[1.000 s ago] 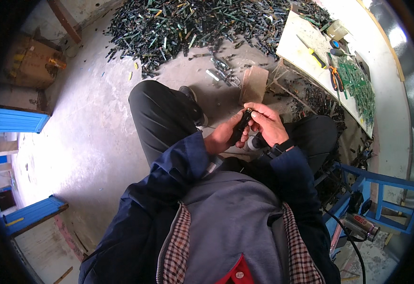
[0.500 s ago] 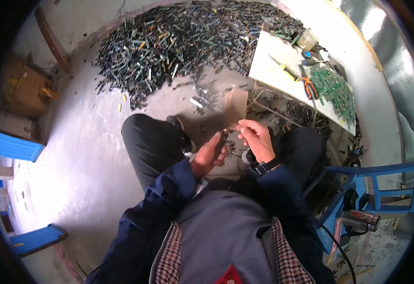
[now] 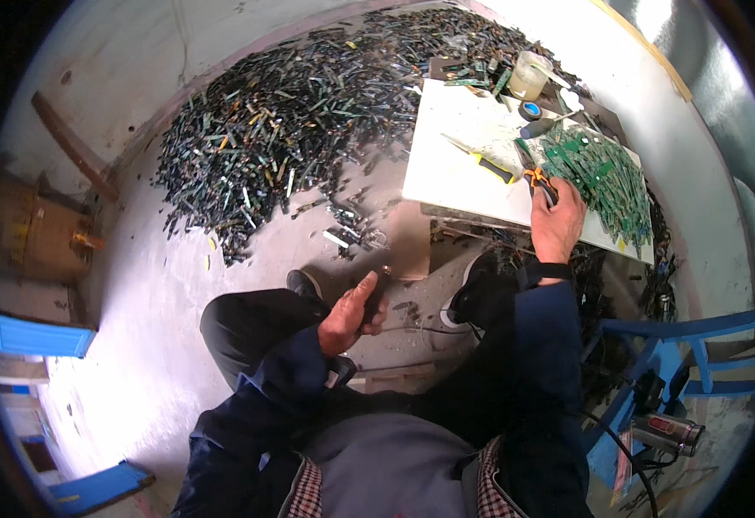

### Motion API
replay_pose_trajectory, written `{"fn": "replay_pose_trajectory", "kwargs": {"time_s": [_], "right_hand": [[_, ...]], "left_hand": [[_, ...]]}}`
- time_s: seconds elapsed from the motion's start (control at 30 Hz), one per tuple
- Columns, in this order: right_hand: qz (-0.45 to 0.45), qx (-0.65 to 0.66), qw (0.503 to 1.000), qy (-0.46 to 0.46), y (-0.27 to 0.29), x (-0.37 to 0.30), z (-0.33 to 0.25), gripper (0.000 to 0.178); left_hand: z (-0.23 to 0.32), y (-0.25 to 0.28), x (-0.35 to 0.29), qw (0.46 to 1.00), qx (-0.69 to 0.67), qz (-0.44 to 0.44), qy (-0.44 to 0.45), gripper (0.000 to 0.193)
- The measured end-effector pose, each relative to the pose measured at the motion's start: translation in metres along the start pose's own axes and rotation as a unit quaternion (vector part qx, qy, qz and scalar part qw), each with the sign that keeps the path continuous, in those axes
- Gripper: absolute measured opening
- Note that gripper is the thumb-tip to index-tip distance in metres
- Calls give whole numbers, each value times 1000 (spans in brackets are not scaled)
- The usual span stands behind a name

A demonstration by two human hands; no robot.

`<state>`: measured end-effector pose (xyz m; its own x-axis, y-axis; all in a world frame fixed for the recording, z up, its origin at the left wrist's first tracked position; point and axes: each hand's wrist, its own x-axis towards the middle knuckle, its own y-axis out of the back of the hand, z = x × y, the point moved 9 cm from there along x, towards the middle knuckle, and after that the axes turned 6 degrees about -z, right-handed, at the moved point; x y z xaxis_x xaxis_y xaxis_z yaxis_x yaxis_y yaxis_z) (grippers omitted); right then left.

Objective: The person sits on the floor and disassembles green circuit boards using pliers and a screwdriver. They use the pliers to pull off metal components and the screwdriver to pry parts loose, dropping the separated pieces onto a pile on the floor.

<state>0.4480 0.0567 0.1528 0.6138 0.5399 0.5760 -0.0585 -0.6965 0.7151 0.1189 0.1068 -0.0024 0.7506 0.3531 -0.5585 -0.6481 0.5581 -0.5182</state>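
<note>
My left hand (image 3: 347,321) is closed round a small dark strip-shaped part (image 3: 383,278), low over the floor between my legs; most of it is hidden by the fingers. On the right, my right hand (image 3: 559,223) reaches over the white board (image 3: 447,177), its fingers closed round the handles of the pliers (image 3: 540,183), which are orange and black. Beside the pliers lies a yellow-and-black handled tool with a thin pointed shaft (image 3: 491,167). A pile of green circuit board strips (image 3: 598,173) sits just right of the hand.
A large heap of dark strips (image 3: 256,147) covers the floor ahead. Along the board's far edge stand a cloudy plastic cup (image 3: 529,78), a blue-and-black roll (image 3: 529,110) and a dark-handled tool (image 3: 540,128). A blue chair (image 3: 697,337) with a metallic cylindrical device (image 3: 667,433) is at right.
My right hand has left the left hand and moved right and forward to the pliers on the board. The left hand still holds the dark part. The whole view has shifted.
</note>
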Motion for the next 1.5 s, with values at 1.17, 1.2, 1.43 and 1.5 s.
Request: {"fn": "replay_pose_trajectory", "kwargs": {"time_s": [1.17, 1.2, 1.43, 1.5], "right_hand": [[-104, 638, 707, -286, 11, -44, 95, 33], [-125, 610, 718, -310, 3, -44, 91, 32], [-125, 561, 765, -291, -33, -8, 85, 33], [-79, 552, 791, -252, -29, 5, 83, 31]], "left_hand": [[67, -95, 90, 989, 8, -137, 50, 50], [64, -94, 91, 990, 16, -131, 52, 50], [64, -89, 104, 994, 11, -109, 20, 49], [66, -84, 104, 993, -8, -113, 18, 49]]}}
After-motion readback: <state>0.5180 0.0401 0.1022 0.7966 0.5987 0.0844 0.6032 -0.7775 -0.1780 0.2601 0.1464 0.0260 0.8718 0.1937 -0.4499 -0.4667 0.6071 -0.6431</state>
